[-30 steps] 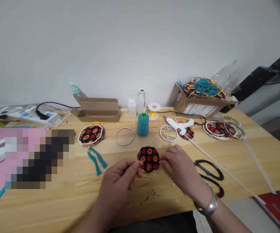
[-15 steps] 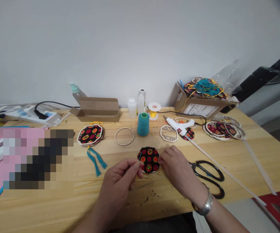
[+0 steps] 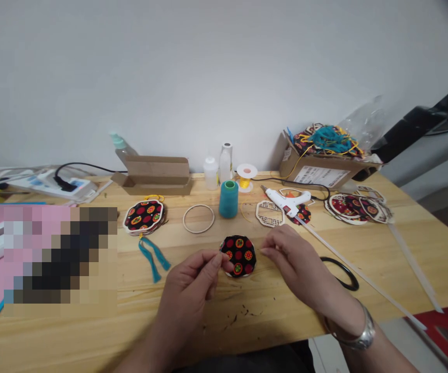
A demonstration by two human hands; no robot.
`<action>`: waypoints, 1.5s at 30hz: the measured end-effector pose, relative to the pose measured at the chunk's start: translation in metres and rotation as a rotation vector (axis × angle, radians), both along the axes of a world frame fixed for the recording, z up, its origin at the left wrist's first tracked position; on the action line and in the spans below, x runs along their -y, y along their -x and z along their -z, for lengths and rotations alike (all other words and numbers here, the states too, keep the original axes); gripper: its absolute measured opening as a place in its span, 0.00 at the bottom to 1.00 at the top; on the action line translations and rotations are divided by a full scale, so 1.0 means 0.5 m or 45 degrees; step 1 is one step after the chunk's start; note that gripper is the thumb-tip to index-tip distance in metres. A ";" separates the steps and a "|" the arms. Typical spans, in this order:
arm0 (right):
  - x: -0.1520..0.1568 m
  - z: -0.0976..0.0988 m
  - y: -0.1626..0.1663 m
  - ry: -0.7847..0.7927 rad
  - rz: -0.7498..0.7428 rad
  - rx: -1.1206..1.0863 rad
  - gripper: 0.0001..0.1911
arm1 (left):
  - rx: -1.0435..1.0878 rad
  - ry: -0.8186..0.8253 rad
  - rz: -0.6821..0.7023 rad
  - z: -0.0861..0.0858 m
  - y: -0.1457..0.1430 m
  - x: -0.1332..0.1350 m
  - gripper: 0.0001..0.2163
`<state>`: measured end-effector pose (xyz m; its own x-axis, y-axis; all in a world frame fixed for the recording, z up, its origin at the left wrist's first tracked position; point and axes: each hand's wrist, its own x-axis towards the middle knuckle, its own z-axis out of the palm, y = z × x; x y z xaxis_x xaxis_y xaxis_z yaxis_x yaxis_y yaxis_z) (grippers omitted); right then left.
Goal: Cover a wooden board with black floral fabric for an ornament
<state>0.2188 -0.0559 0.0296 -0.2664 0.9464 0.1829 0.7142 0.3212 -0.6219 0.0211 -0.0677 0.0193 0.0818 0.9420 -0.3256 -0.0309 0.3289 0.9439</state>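
A round black fabric piece with red, orange and green flower dots [image 3: 243, 254] lies in front of me, with a pale edge showing beneath it. Over its left side, my left hand [image 3: 198, 277] is closed in a pinch, thumb against forefinger. What sits between those fingertips is too small to make out. To the right of the fabric piece, and apart from it, my right hand [image 3: 295, 267] also pinches; anything it holds cannot be made out. Black-handled scissors [image 3: 342, 272] lie partly hidden under my right forearm. Beyond the fabric stands a cone of teal thread [image 3: 229, 199].
A white glue gun [image 3: 288, 201] rests beside a wooden lattice frame [image 3: 269, 214]. To the left are a wooden ring [image 3: 199, 218], patterned fabric pieces [image 3: 145, 216] and a teal tassel [image 3: 154, 256]. A full cardboard box [image 3: 320, 173] and a yellow thread spool [image 3: 246, 177] stand behind.
My right hand has moved right, away from the fabric piece's edge, and its forearm now covers more of the scissors. My left hand has barely shifted; the teal strand by its fingertips no longer shows.
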 end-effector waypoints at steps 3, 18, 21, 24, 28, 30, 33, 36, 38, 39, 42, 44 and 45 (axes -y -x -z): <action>0.006 -0.024 0.019 -0.085 -0.136 0.088 0.08 | 0.049 -0.014 -0.042 -0.012 -0.012 -0.009 0.13; -0.017 -0.042 0.046 0.052 -0.247 -0.038 0.09 | 0.015 -0.117 0.064 -0.013 -0.044 -0.025 0.10; -0.017 -0.034 0.045 0.086 -0.213 -0.089 0.08 | -0.019 -0.107 0.051 -0.015 -0.046 -0.026 0.09; -0.019 -0.022 0.041 0.155 -0.139 -0.114 0.08 | 0.000 -0.069 0.020 -0.009 -0.045 -0.028 0.09; -0.019 -0.012 0.031 0.147 0.142 -0.196 0.06 | 0.112 -0.030 -0.059 0.007 -0.040 -0.031 0.09; -0.011 -0.013 0.030 0.165 0.260 -0.316 0.08 | 0.146 -0.015 -0.090 0.013 -0.037 -0.033 0.10; 0.009 -0.014 0.043 0.438 0.179 -0.600 0.11 | 0.154 -0.001 -0.109 0.017 -0.035 -0.036 0.10; 0.028 -0.001 0.067 0.724 0.112 -0.888 0.11 | 0.149 -0.049 -0.094 0.017 -0.035 -0.035 0.09; 0.034 0.014 0.082 0.873 0.127 -1.120 0.12 | 0.094 -0.101 -0.077 0.014 -0.035 -0.031 0.08; 0.034 0.021 0.088 0.942 0.134 -1.246 0.12 | 0.037 -0.134 -0.069 0.012 -0.035 -0.028 0.07; 0.030 0.036 0.097 1.087 0.155 -1.562 0.12 | -0.202 -0.298 -0.067 0.008 -0.034 -0.019 0.06; 0.027 0.042 0.099 1.138 0.157 -1.687 0.13 | -0.327 -0.469 -0.068 0.009 -0.032 -0.013 0.05; 0.026 0.044 0.099 1.156 0.151 -1.730 0.13 | -0.371 -0.559 -0.060 0.010 -0.031 -0.011 0.05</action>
